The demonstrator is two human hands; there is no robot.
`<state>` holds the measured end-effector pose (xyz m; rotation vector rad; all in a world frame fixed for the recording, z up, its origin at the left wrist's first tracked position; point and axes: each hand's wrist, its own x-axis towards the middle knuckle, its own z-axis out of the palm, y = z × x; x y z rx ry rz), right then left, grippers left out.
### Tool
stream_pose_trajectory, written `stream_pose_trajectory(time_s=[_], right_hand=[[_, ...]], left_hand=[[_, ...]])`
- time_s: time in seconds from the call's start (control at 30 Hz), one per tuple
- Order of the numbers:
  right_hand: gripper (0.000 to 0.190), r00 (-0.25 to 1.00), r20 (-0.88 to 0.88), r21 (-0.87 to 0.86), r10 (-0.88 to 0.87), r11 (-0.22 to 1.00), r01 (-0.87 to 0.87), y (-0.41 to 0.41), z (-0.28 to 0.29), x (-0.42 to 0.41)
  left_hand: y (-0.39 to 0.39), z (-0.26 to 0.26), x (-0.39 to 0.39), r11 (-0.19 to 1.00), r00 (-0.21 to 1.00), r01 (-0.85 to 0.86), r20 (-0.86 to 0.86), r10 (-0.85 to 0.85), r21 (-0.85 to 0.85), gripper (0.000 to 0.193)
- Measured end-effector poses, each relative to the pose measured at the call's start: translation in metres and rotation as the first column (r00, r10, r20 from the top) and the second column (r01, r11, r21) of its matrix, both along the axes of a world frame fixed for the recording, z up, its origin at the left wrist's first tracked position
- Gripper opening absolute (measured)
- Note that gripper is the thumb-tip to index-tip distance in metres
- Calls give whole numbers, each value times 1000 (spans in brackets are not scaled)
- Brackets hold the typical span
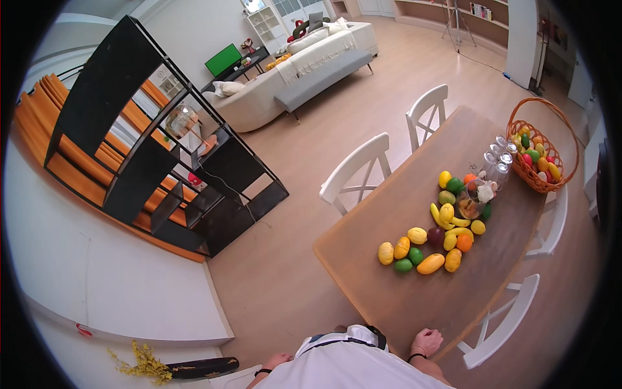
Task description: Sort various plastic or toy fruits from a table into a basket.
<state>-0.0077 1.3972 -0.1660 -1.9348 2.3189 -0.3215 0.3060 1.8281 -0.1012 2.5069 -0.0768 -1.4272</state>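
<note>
My right hand [427,342], curled into a loose fist with nothing visible in it, is at the near end of a wooden table [384,291]. Whether it touches the tabletop I cannot tell. Low beside my body is my left hand [278,360], partly hidden, its fingers unclear. Farther along the table lies a spread of fruit: a mango [430,264], an orange [464,242], bananas [440,217], a dark purple round fruit [436,237], a yellow lemon [444,179] and several green fruits [403,266]. Among them stands a glass bowl [470,206] next to white flowers [485,192].
Upturned drinking glasses [499,158] and a wicker basket of fruit [534,182] occupy the table's far end. White chairs [357,167] flank both long sides. A black shelving unit [233,214] is to the left; a vase [204,368] with yellow blossoms lies lower left in view.
</note>
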Motion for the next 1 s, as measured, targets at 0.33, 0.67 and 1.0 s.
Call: stream_pose_trajectory(time_s=[0.33,0.67,1.0], right_hand=[[17,993,101,-90,55,995,-46,-7,22,22],[31,978,201,-145,50,989,-20,6,46,15],[67,944,290,26,159,984,-174,92,45,11]], left_hand=[[15,-56,61,983,994,66,96,-50,-170,48],[-26,-58,98,962,985,-89,-166,46,-258,25],[52,-83,69,961,976,207,-34,-217,-186,30]])
